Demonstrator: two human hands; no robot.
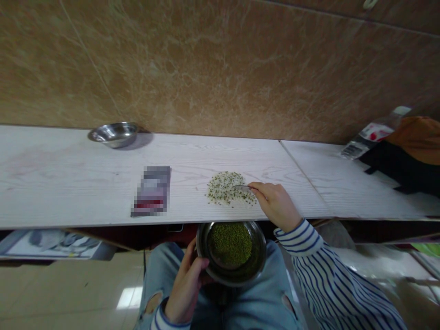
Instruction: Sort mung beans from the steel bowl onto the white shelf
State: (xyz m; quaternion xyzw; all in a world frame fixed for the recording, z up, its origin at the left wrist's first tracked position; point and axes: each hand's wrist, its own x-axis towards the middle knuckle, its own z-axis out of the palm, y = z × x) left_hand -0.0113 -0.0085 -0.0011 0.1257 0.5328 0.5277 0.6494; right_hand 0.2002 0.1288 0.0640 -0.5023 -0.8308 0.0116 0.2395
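Observation:
My left hand [187, 282] grips the rim of a steel bowl [258, 256] that rests on my lap and holds green mung beans [231, 243]. On the white table, my right hand [275, 204] pinches a thin metal tool, perhaps tweezers [242, 187]. The tool's tip reaches into a scattered pile of green beans and pale grains [227, 188] near the table's front edge. Both sleeves are white with blue stripes.
A second steel bowl [114, 134] stands at the back left by the brown tiled wall. A blurred flat packet [151, 191] lies left of the pile. A plastic bottle [373, 133], dark cloth and an orange item [417, 133] sit far right.

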